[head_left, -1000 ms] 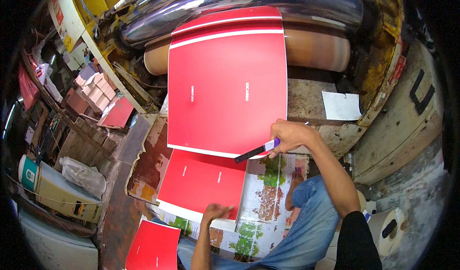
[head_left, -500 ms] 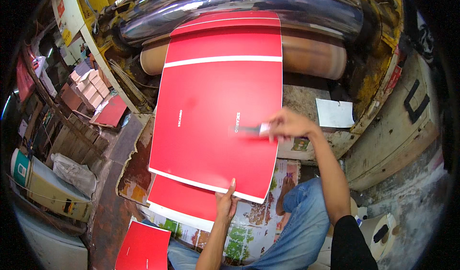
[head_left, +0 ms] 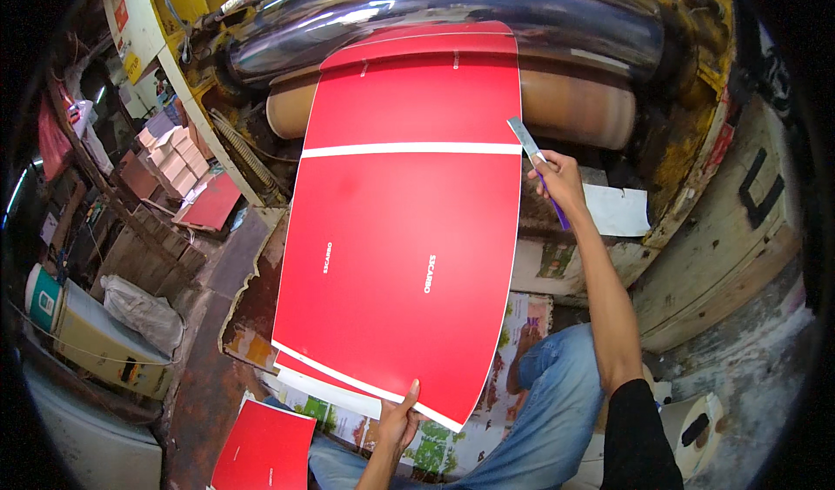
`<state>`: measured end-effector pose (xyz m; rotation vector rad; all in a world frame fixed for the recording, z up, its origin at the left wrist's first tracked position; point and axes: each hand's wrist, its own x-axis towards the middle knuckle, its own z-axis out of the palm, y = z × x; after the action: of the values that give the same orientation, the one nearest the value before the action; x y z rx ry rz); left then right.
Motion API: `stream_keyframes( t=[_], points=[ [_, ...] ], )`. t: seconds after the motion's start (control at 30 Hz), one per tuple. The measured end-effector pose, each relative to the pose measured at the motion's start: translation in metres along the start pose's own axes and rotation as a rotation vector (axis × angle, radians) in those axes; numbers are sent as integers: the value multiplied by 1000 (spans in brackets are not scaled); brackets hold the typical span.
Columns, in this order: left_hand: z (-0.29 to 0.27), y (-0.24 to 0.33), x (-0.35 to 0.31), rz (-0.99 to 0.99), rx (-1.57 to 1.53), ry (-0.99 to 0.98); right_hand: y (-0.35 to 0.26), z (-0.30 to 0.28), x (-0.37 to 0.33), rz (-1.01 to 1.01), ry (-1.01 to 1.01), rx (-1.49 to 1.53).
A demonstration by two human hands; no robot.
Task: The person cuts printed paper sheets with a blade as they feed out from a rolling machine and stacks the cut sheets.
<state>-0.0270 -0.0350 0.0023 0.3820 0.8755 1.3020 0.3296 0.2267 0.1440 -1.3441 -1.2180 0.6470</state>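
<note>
A long red sheet [head_left: 391, 203] with white borders and small white lettering hangs down from the shiny metal roller [head_left: 435, 29]. Its near edge is held by my left hand [head_left: 398, 420], thumb on top and the fingers underneath. In my right hand [head_left: 558, 181], just off the sheet's right edge, is a knife [head_left: 524, 138] with a flat grey blade and a purple handle. The blade tip points up and left, by the white band across the sheet. Under the near edge, another sheet's white margin [head_left: 335, 394] shows.
Behind the sheet lies a brown roller [head_left: 583, 107] in a yellow machine frame [head_left: 687, 142]. A white paper [head_left: 617, 210] lies to the right. Another red sheet [head_left: 261, 446] is at the lower left. Farther left stand stacked pale blocks [head_left: 178, 164] and a white bag [head_left: 143, 312].
The red sheet has come further down toward me, and my left hand has moved down with its edge. My right hand with the knife has gone up and right, off the sheet.
</note>
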Motion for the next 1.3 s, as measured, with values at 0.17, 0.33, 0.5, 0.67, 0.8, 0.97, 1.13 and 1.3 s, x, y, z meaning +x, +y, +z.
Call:
stream_keyframes(
  t=[0.17,0.33,0.5,0.67,0.8,0.97,1.13,1.3],
  points=[
    [-39,-5,-14,-74,77,-58,3,1,-19,72,-228,-88],
    [-47,-4,-37,-111,35,-49,-28,5,-38,-522,148,-624],
    [-60,-14,-52,-129,54,36,-7,10,-33,-874,-101,-828],
    [-136,-34,-46,-102,186,111,-32,9,-40,-792,-195,-609],
    [-187,-34,-53,-236,233,236,-27,14,-45,-652,-266,-515],
    [-215,-43,-8,-108,225,336,-24,19,-48,-651,-331,-611],
    [-233,-54,71,-27,282,456,-16,26,-51,-638,-410,-577],
    [-236,-71,123,34,454,671,-37,26,-71,-514,-516,-590]
  ],
)
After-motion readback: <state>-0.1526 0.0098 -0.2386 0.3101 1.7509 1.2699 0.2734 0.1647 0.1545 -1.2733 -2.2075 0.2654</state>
